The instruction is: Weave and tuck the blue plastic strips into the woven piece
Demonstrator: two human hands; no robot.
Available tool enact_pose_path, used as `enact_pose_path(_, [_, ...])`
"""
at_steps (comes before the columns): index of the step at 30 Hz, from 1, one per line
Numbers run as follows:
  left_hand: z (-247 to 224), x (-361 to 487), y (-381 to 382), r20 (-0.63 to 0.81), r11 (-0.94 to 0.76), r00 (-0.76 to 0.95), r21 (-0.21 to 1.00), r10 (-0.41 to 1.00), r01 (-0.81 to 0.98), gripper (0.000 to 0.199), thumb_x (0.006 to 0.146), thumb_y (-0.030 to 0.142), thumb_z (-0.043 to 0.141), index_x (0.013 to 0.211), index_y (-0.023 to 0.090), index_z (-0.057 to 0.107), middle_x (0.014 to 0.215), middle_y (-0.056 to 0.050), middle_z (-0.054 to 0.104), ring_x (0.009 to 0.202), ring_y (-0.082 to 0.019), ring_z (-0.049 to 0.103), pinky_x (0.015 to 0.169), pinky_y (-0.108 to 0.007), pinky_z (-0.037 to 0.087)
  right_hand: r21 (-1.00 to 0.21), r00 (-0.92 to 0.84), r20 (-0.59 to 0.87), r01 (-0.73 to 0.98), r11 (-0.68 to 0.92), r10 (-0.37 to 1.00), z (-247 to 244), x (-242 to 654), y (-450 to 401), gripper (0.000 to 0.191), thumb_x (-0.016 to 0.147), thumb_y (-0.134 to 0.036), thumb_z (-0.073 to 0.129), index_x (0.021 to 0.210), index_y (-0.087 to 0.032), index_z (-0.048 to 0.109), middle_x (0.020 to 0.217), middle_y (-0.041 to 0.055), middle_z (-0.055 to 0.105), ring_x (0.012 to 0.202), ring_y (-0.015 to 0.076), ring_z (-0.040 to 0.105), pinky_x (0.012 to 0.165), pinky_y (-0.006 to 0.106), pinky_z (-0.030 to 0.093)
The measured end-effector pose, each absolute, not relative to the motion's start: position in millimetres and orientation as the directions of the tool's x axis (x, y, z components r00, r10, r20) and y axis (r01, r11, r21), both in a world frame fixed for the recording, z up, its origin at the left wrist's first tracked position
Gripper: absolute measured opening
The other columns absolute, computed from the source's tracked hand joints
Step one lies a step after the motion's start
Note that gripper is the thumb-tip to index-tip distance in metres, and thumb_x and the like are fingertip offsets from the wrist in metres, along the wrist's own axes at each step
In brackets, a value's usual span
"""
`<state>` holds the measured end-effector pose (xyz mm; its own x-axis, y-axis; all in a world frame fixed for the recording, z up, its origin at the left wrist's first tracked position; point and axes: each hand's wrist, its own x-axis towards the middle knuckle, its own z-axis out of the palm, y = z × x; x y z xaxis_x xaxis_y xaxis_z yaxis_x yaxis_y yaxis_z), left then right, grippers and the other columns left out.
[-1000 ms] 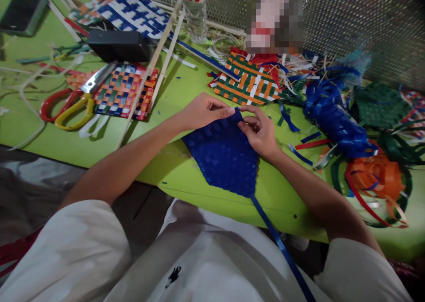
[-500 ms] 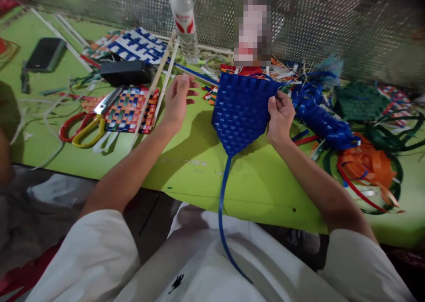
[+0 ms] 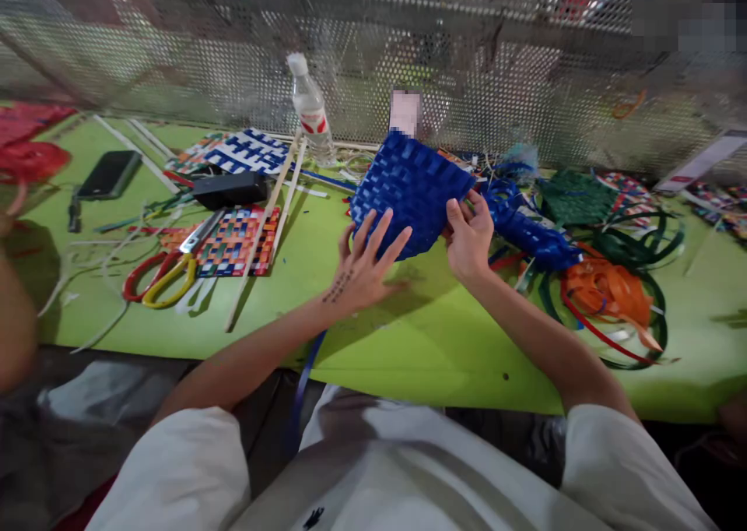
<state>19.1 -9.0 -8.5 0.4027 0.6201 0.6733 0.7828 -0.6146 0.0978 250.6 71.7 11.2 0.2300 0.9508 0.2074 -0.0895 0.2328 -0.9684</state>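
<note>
A piece of blue woven strapping is held up above the green table, tilted. My right hand pinches its right edge between thumb and fingers. Over its lower left part my left hand lies with fingers spread and the back of the hand toward me; whether it presses on the weave or hovers just in front I cannot tell. From below my left wrist a long blue strip hangs down past the table's front edge. The lower left corner of the weave is hidden behind my left hand.
Scissors with red and yellow handles lie at left, on a multicoloured woven piece beside thin wooden sticks. Behind stand a water bottle and a black box. Blue strapping and orange strips lie at right.
My left hand has moved right from the table's left side to the front of the blue weave. The weave has tilted, and its loose strip has swung left. The view has tipped upward.
</note>
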Motion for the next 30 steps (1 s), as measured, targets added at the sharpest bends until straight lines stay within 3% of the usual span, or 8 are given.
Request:
enact_pose_path(3, [-10.5, 13.1, -0.7, 0.625, -0.595, 0.353, 0.227, 0.696, 0.771, 0.061, 0.117, 0.028, 0.054, 0.178, 0.035, 0.052, 0.19, -0.012, 0.04, 0.178, -0.042, 0.035, 0.144, -0.066, 0.033, -0.962, 0.087, 0.226, -0.137, 0.237, 0.97, 28.7, 236.7, 42.0, 0.086, 0.085, -0.079, 0.093, 0.149, -0.036, 0.056, 0.133, 0.011, 0.082, 0.115, 0.0349, 0.084, 0.09, 0.051, 0.076])
enact_pose_path(5, [-11.3, 2.9, 11.5, 0.621, -0.579, 0.24, 0.427, 0.746, 0.695, 0.057, 0.118, 0.022, 0.044, 0.174, 0.029, 0.058, 0.18, -0.013, 0.056, 0.168, -0.036, 0.055, 0.136, -0.054, 0.05, -0.941, -0.081, 0.317, -0.152, 0.303, 0.945, 41.1, 232.1, 25.3, 0.096, 0.08, -0.078, 0.098, 0.156, -0.04, 0.054, 0.145, 0.0113, 0.08, 0.123, 0.0377, 0.083, 0.1, 0.058, 0.074])
enact_pose_path(8, [-13.7, -11.6, 32.7, 0.521, -0.444, -0.054, 0.772, 0.852, 0.455, 0.049, 0.115, 0.05, 0.063, 0.149, 0.018, 0.074, 0.137, -0.018, 0.085, 0.129, -0.036, 0.083, 0.118, -0.049, 0.066, -0.878, -0.153, 0.479, -0.076, 0.473, 0.865, 55.1, 236.2, 18.5, 0.095, 0.085, -0.082, 0.093, 0.161, -0.043, 0.053, 0.15, 0.011, 0.076, 0.133, 0.0388, 0.079, 0.112, 0.061, 0.069])
enact_pose_path(11, [-19.0, -15.4, 50.7, 0.336, -0.339, -0.184, 0.941, 0.924, 0.016, 0.072, 0.087, 0.078, 0.091, 0.127, 0.02, 0.079, 0.125, -0.015, 0.087, 0.124, -0.041, 0.083, 0.117, -0.059, 0.068, -0.785, -0.05, 0.605, 0.129, 0.606, 0.795, 55.9, 249.1, 40.0, 0.083, 0.095, -0.076, 0.086, 0.163, -0.043, 0.053, 0.149, 0.0107, 0.073, 0.146, 0.0381, 0.069, 0.115, 0.058, 0.066])
enact_pose_path(14, [-24.6, -9.1, 62.0, 0.15, -0.167, -0.075, 0.921, 0.986, -0.353, 0.087, 0.067, 0.072, 0.108, 0.135, 0.028, 0.075, 0.14, -0.01, 0.084, 0.138, -0.042, 0.078, 0.12, -0.062, 0.067, -0.769, -0.022, 0.605, 0.245, 0.591, 0.796, 44.5, 257.8, 74.5, 0.091, 0.093, -0.078, 0.086, 0.167, -0.042, 0.049, 0.159, 0.0121, 0.065, 0.147, 0.0368, 0.066, 0.116, 0.059, 0.066])
enact_pose_path(17, [-29.2, -2.1, 68.0, 0.089, -0.073, 0.011, 0.881, 0.996, -0.467, 0.088, 0.065, 0.061, 0.111, 0.138, 0.027, 0.074, 0.144, -0.012, 0.083, 0.147, -0.044, 0.073, 0.124, -0.064, 0.064, -0.881, -0.122, 0.424, 0.175, 0.439, 0.898, 29.7, 254.9, 95.0, 0.095, 0.082, -0.08, 0.093, 0.157, -0.031, 0.062, 0.142, 0.0146, 0.076, 0.131, 0.0363, 0.076, 0.11, 0.058, 0.07])
enact_pose_path(22, [-39.4, -15.5, 73.3, 0.047, 0.03, 0.188, 0.922, 0.981, -0.387, 0.061, 0.071, 0.043, 0.108, 0.12, 0.022, 0.079, 0.133, -0.014, 0.086, 0.142, -0.039, 0.076, 0.124, -0.06, 0.062, -0.966, -0.113, 0.212, 0.127, 0.226, 0.971, 9.1, 246.6, 82.6, 0.056, 0.075, -0.067, 0.101, 0.104, -0.026, 0.078, 0.105, 0.0102, 0.085, 0.096, 0.0309, 0.083, 0.085, 0.051, 0.078])
enact_pose_path(30, [-51.2, -45.6, 93.6, 0.029, 0.053, 0.266, 0.954, 0.963, -0.296, 0.039, 0.078, 0.035, 0.102, 0.105, 0.021, 0.076, 0.099, -0.006, 0.084, 0.11, -0.029, 0.083, 0.106, -0.048, 0.069, -0.97, 0.013, 0.217, 0.119, 0.214, 0.976, -12.6, 253.4, 67.6, 0.045, 0.074, -0.054, 0.1, 0.099, -0.023, 0.079, 0.097, 0.0079, 0.082, 0.088, 0.0272, 0.081, 0.075, 0.043, 0.077])
